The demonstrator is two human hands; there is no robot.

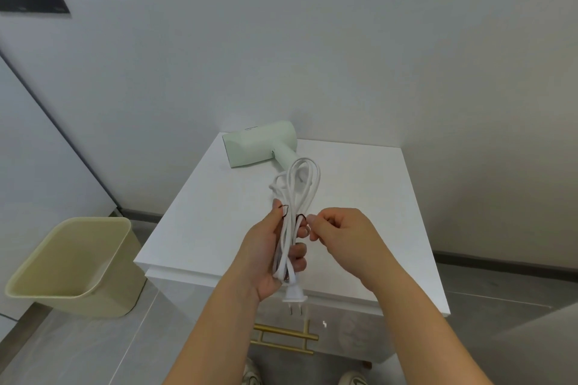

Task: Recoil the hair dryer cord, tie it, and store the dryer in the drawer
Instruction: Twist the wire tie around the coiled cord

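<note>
Cord (289,228), coiled long and upright, sits clenched in the left hand (269,256) grip, plug (294,296) hanging below, while the right hand (341,237) just beside pinches a thin dark tie (301,216) around it, dryer (261,144) on the worktop (359,197) beyond

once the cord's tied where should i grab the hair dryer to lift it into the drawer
Probably by the handle, coming from the front right. The hair dryer lies on its side on the cabinet top, with the handle pointing toward you and the cord bundle. The barrel looks too wide for an easy one-handed grip.
</note>
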